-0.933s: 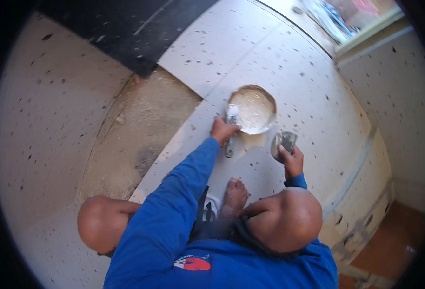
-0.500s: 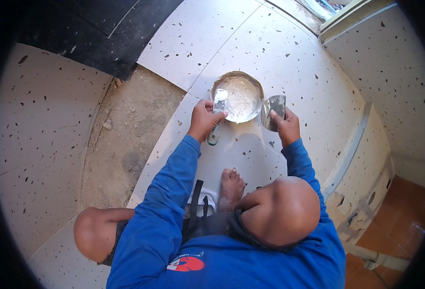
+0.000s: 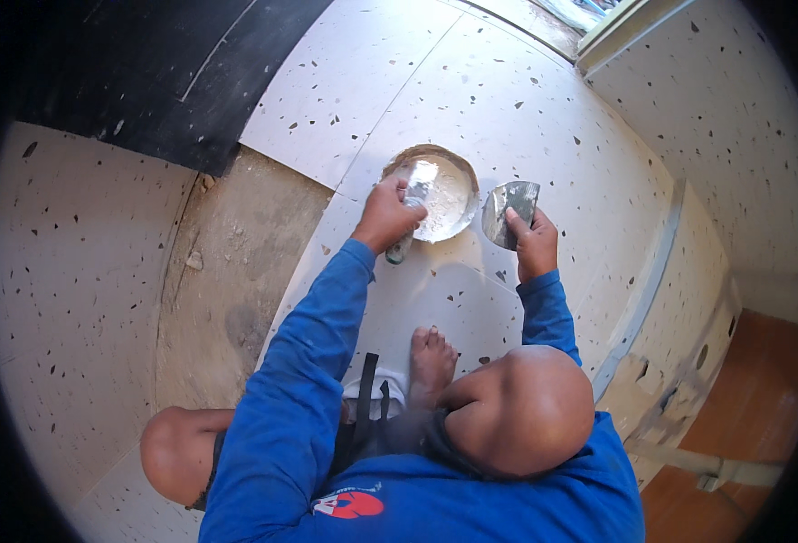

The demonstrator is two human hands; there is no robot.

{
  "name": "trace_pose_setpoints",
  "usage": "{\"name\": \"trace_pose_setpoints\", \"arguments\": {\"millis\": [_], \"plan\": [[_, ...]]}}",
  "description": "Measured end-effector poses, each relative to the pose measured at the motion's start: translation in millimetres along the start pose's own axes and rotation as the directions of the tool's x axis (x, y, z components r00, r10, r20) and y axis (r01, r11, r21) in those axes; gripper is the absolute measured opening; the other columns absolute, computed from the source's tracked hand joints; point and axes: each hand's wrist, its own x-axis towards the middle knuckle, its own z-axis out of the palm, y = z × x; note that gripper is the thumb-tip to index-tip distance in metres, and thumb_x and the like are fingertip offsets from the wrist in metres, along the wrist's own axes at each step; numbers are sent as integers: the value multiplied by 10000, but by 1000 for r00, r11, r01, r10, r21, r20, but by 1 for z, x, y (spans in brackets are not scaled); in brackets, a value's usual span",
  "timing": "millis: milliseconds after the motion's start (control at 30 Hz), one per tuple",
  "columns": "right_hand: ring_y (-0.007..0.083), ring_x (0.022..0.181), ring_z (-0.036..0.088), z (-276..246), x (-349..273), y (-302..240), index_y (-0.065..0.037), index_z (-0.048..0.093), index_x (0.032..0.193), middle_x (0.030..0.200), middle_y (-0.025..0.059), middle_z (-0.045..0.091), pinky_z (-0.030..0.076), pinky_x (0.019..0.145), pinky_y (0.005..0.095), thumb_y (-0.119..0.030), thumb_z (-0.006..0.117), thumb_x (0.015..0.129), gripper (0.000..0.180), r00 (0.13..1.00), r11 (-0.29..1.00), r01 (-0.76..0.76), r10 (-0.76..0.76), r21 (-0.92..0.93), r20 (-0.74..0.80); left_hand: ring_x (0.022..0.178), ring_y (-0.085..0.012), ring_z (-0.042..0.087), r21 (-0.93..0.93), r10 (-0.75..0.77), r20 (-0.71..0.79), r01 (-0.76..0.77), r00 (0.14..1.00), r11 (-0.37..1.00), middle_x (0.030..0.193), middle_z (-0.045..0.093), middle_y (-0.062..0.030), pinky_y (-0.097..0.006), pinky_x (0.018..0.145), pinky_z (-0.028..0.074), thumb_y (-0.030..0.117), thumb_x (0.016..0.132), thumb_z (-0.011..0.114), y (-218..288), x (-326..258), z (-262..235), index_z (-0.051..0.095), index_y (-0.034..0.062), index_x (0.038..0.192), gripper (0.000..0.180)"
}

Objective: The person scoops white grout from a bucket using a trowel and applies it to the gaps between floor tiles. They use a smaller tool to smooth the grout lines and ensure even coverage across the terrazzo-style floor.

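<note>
My left hand (image 3: pixel 388 215) is closed round the handle of a putty knife (image 3: pixel 424 174), whose shiny metal blade lies over the left part of a round pan (image 3: pixel 431 149). Pale, powdery paste (image 3: pixel 449 195) fills the pan, which sits on the speckled tiles. Just right of the pan, my right hand (image 3: pixel 535 242) pinches a dark, half-round notched spreader (image 3: pixel 514 210) between thumb and fingers. Light smears of paste show on the spreader's face. It is held apart from the pan's rim.
White speckled floor tiles (image 3: pixel 363 90) spread round the pan. A strip of bare, sandy ground (image 3: pixel 218 262) runs along the left, with a black panel (image 3: pixel 146 72) beyond it. My bare foot (image 3: pixel 432 362) rests below the pan. A tiled wall (image 3: pixel 716 118) rises at right.
The view has shifted slightly. My left hand has moved a little nearer the pan, its fingers wrapping further round the putty knife. My right hand still holds the spreader beside the pan.
</note>
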Motion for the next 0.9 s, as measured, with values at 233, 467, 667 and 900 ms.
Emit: {"name": "trace_pose_setpoints", "arguments": {"millis": [233, 467, 667, 900], "plan": [[153, 920, 645, 27, -9, 11, -2, 579, 1154, 1045, 74, 653, 541, 815, 308, -141, 577, 941, 254, 981, 778, -192, 151, 598, 119, 780, -163, 624, -252, -41, -158, 0, 987, 968, 978, 625, -142, -273, 604, 537, 48, 814, 683, -24, -40, 9, 491, -12, 1145, 387], [123, 740, 559, 58, -5, 23, -42, 610, 1043, 846, 26, 606, 497, 683, 296, -286, 744, 807, 365, 985, 909, -164, 134, 383, 104, 803, -103, 572, -336, 28, -76, -52, 997, 940, 930, 629, -42, -234, 679, 485, 273, 916, 651, -37, -46, 52, 641, 13, 1048, 291], [142, 744, 603, 71, -24, 5, 28, 666, 981, 806, 66, 656, 510, 666, 299, -326, 740, 813, 399, 994, 976, -42, 18, 214, 110, 827, -131, 622, -585, 30, -59, -59, 998, 809, 963, 648, -70, -272, 679, 512, 268, 977, 557, -14, -52, 51, 579, 46, 1036, 231], [212, 779, 675, 83, -49, 17, 83, 600, 1142, 964, 194, 671, 562, 643, 333, -300, 708, 830, 506, 858, 992, -111, 68, 55, 509, 842, -144, 602, -615, 100, -165, -181, 981, 767, 949, 616, -63, -278, 726, 501, 293, 980, 549, 4, -53, 42, 564, 49, 1008, 246]]}}
